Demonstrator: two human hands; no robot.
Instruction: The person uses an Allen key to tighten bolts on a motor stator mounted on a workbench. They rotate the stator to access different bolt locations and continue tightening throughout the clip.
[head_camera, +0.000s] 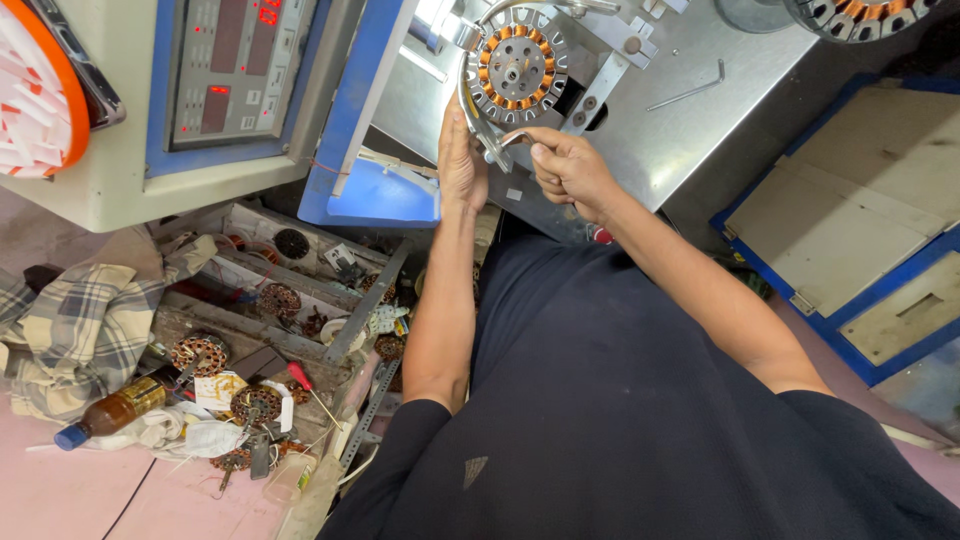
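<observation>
We have a round motor stator (514, 68) mounted on the metal bench (690, 140), near its left edge, under a curved metal arm (478, 120). Stator look: silver steel ring with slots around the rim, copper-orange coils packed in a circle inside, grey hub with a small hole dead centre. Sits flat, face up to us.

Left hand (460, 160): palm pressed flat against the left side of the curved arm, fingers straight, not wrapped round anything. Right hand (568, 168): fingers curled, thumb and forefinger pinched on a small metal lever (510, 140) just below the stator. Grip is tight, nearly shut.

An Allen key (688, 90) lies loose on the bench, right of the stator, well apart. A second stator (860, 15) sits at the bench's far right corner, partly cut off. Control panel (235, 70) with red digits is left of the bench. Tray of old stators and scrap (290, 310) is below, beside a brown bottle (110, 412).
</observation>
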